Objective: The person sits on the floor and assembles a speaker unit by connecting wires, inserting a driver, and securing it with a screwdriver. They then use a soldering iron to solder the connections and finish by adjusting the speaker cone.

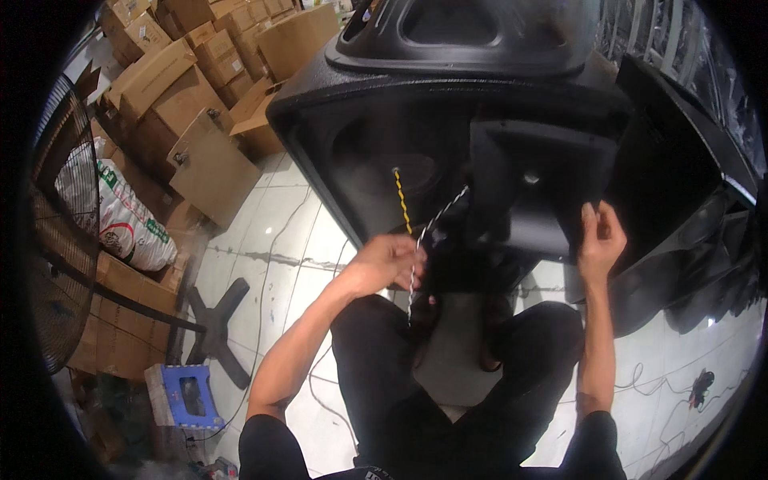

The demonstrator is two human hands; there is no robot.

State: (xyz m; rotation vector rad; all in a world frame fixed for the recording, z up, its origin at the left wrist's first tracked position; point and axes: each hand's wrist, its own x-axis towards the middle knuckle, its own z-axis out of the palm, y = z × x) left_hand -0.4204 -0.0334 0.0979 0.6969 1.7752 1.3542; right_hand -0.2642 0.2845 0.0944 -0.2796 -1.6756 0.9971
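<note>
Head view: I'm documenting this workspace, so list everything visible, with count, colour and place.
Cabinet: one, black, centre
Yellow wire: one, yellow with black, cabinet's left
White wire: one, white with black, cabinet's middle
Panel: one, black, right of cabinet
Wrapped items: count unclear, translucent, upper right
Boxes: many, brown, upper left
Board: one, brown, beside boxes
Fan: one, dark, left edge
Sack: one, white, left
Stool: one, blue and white, lower left
Tiles: many, white, floor
Cables: several, greyish, floor
Legs: two, black-trousered, lower centre
Arms: two, black-sleeved, sides
Left hand: one, bare, at white wire
Right hand: one, bare, cabinet's right
</note>
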